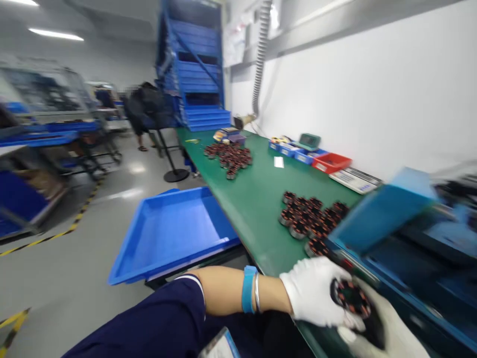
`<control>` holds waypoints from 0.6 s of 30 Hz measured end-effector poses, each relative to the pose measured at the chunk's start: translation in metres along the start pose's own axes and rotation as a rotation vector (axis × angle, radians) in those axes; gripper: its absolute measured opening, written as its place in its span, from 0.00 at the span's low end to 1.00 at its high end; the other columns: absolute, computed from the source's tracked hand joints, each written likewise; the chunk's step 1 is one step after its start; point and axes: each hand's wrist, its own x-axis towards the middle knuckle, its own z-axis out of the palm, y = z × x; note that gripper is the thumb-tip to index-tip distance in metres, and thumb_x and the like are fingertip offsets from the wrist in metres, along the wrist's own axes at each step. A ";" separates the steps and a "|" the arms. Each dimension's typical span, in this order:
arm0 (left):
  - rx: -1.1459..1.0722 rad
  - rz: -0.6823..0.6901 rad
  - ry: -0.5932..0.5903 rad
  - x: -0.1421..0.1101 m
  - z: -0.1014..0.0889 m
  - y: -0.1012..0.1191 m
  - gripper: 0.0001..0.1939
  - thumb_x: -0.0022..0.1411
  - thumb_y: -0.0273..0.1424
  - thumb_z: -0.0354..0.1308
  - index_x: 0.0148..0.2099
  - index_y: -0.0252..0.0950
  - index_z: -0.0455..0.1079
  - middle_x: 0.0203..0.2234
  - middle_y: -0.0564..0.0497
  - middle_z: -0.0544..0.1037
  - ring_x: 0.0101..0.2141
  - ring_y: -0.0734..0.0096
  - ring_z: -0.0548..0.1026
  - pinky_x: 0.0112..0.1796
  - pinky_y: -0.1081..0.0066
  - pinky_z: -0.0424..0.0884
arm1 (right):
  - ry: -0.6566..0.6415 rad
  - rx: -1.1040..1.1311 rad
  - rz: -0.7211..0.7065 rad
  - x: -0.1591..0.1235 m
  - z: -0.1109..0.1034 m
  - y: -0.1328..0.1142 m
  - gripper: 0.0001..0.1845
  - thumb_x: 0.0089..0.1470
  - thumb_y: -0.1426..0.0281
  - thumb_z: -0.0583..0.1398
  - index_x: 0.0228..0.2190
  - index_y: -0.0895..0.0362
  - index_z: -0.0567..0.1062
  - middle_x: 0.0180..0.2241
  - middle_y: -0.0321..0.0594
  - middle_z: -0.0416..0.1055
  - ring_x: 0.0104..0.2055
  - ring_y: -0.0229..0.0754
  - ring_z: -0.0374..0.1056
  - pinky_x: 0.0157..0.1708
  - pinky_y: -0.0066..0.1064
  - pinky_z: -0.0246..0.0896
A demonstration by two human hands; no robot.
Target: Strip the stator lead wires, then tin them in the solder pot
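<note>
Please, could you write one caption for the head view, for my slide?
Gloved left hand and right hand hold a dark ring at a green table with more rings.

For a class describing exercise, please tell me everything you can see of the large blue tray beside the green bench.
The large blue tray is shallow and roughly rectangular, with raised walls and a narrow rim. It looks like smooth, faintly glossy plastic, one bright blue throughout. It appears whole and lies open side up, floor in view, on a dark support, along the edge of the green bench. Neither hand touches it. Blur hides any finer marks.
</note>
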 end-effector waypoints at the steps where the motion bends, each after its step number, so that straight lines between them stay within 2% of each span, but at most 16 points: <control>1: -0.040 0.042 0.068 0.006 0.003 0.006 0.23 0.44 0.50 0.69 0.37 0.41 0.75 0.32 0.51 0.80 0.36 0.60 0.80 0.37 0.68 0.75 | 0.037 0.028 0.045 -0.004 -0.008 -0.007 0.41 0.45 0.59 0.64 0.60 0.53 0.63 0.53 0.49 0.73 0.52 0.57 0.73 0.47 0.44 0.75; 3: -0.112 0.127 0.162 0.022 0.008 0.018 0.28 0.44 0.48 0.70 0.46 0.40 0.74 0.42 0.47 0.79 0.44 0.56 0.78 0.46 0.63 0.75 | 0.222 0.083 0.104 -0.008 -0.024 -0.024 0.44 0.42 0.60 0.65 0.60 0.55 0.61 0.56 0.51 0.70 0.56 0.56 0.70 0.52 0.45 0.71; 5: -0.208 0.199 0.176 0.042 0.017 0.025 0.34 0.45 0.45 0.71 0.53 0.38 0.70 0.48 0.45 0.77 0.48 0.56 0.77 0.51 0.60 0.73 | 0.335 0.114 0.111 -0.006 -0.038 -0.036 0.46 0.41 0.59 0.65 0.61 0.56 0.60 0.59 0.51 0.65 0.59 0.56 0.66 0.56 0.46 0.68; 8: -0.342 0.288 0.166 0.068 0.036 0.027 0.45 0.45 0.42 0.72 0.62 0.36 0.61 0.49 0.43 0.76 0.48 0.58 0.77 0.52 0.59 0.73 | 0.431 0.156 0.067 0.001 -0.053 -0.038 0.47 0.40 0.60 0.66 0.61 0.58 0.60 0.60 0.53 0.62 0.62 0.57 0.62 0.61 0.48 0.62; 11: -0.389 0.408 0.184 0.078 0.049 0.022 0.51 0.47 0.41 0.71 0.68 0.35 0.51 0.50 0.41 0.75 0.49 0.58 0.77 0.54 0.58 0.73 | 0.537 0.193 0.071 0.002 -0.052 -0.036 0.43 0.40 0.66 0.66 0.58 0.57 0.63 0.58 0.52 0.64 0.61 0.56 0.63 0.62 0.50 0.59; 13: -0.344 0.496 0.208 0.076 0.048 0.019 0.50 0.49 0.39 0.70 0.68 0.35 0.49 0.52 0.39 0.73 0.52 0.55 0.75 0.55 0.57 0.72 | 0.566 0.285 0.121 0.002 -0.046 -0.037 0.43 0.39 0.68 0.66 0.58 0.55 0.63 0.57 0.51 0.65 0.59 0.56 0.65 0.61 0.50 0.61; 15: -0.253 0.608 0.198 0.074 0.041 0.016 0.47 0.50 0.35 0.68 0.68 0.35 0.51 0.58 0.35 0.68 0.58 0.51 0.70 0.59 0.53 0.68 | 0.541 0.438 0.173 0.003 -0.041 -0.039 0.46 0.39 0.68 0.67 0.61 0.53 0.60 0.57 0.50 0.66 0.57 0.55 0.67 0.59 0.50 0.63; 18: -0.181 0.703 0.036 0.072 0.027 0.016 0.39 0.50 0.30 0.65 0.64 0.36 0.57 0.62 0.36 0.64 0.63 0.50 0.64 0.62 0.49 0.63 | 0.437 0.676 0.210 0.006 -0.043 -0.042 0.51 0.38 0.69 0.68 0.62 0.53 0.57 0.56 0.51 0.68 0.55 0.54 0.70 0.56 0.49 0.67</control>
